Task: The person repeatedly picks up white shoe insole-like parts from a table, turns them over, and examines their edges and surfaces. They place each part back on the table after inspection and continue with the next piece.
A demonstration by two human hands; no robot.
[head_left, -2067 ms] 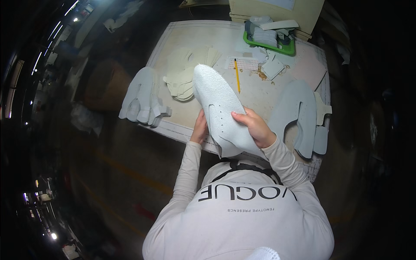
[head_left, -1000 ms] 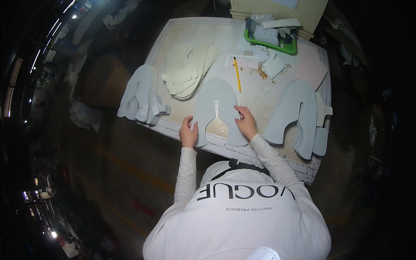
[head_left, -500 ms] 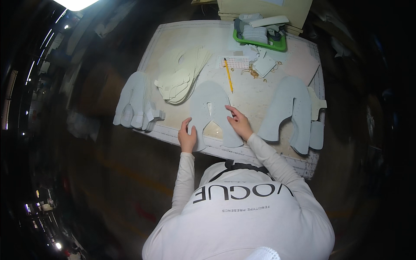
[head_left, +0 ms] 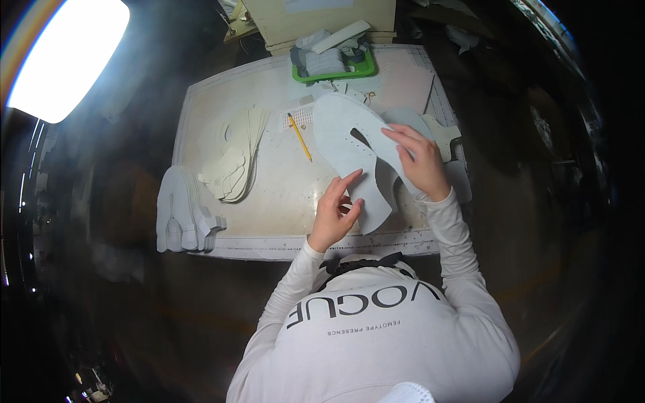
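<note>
A pale grey-blue shoe upper piece (head_left: pixel 339 138), arched with two legs, a slit and small punched holes, is tilted above the right part of the table. My right hand (head_left: pixel 423 161) grips its right leg near the outer edge, fingers reaching over the surface. My left hand (head_left: pixel 336 211) is at the left leg, forefinger and thumb apart, the fingertip touching the piece. Beneath the raised piece, a stack of similar grey pieces (head_left: pixel 408 119) is partly hidden.
Cream cut pieces (head_left: pixel 235 158) lie fanned at left, beyond a pile of grey pieces (head_left: pixel 176 205) at the table's left edge. A yellow pencil (head_left: pixel 300 138) rests mid-table. A green basket (head_left: pixel 368 68) of grey parts stands at the back. Cream pieces (head_left: pixel 443 138) lie far right.
The shoe upper piece has been lifted off the middle of the table and carried right, over the right stack, with both my hands moving along. The view has turned too.
</note>
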